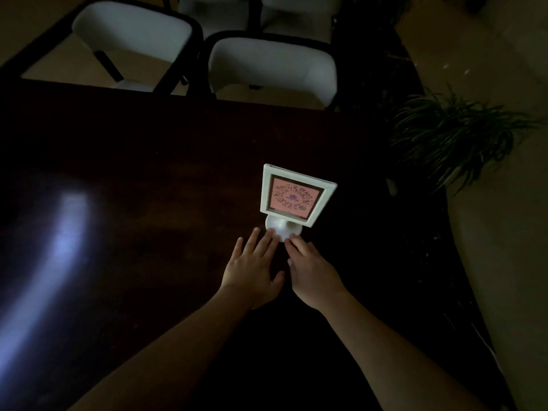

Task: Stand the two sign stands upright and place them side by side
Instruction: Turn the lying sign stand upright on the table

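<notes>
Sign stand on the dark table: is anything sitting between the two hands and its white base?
Nothing visible does. The sign stand is upright, and the fingertips of the left hand and right hand already reach its round base with only bare table around. A second stand is not visible in this dim view.

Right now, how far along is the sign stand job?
Done: one sign stand is upright on the dark table, its pink panel facing the camera. In hand: the left hand and right hand lie open with fingertips at its round white base, not gripping. Left: no second stand shows in this dim view, so standing it up and pairing the two remains.
</notes>
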A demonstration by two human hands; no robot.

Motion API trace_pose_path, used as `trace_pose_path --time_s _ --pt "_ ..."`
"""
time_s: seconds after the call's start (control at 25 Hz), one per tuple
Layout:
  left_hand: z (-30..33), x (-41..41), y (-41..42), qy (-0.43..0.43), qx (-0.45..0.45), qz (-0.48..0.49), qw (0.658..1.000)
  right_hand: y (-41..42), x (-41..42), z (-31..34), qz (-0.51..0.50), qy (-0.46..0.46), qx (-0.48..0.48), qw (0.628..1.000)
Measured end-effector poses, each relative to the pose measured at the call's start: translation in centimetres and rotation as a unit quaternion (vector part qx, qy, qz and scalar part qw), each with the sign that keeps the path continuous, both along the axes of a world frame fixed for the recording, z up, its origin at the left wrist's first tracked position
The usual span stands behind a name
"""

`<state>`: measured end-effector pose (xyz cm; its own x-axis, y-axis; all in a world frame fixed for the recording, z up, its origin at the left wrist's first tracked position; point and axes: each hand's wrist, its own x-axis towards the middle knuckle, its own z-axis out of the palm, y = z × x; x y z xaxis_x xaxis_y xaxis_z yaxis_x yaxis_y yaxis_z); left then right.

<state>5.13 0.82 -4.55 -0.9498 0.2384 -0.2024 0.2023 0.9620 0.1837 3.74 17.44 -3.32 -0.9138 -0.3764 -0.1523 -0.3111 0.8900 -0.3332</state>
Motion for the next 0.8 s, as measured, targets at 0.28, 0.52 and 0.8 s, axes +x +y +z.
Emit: trace_pose_path --time_s 0.28,0.52,0.8 --pt "-0.2 0.3 -0.1 -0.007 0.017 0.002 1.0 -0.1 0.2 0.3 -0.009 -0.012 0.0 1.0" --pt "0.9 1.3 -1.5 -0.01 0.007 0.02 1.0 0.5 1.0 2.0 -0.002 -0.016 -0.015 1.0" --pt "6.7 5.2 -6.4 0.032 0.047 0.104 0.993 -0.7 1.1 6.7 0.049 0.026 -0.019 0.998"
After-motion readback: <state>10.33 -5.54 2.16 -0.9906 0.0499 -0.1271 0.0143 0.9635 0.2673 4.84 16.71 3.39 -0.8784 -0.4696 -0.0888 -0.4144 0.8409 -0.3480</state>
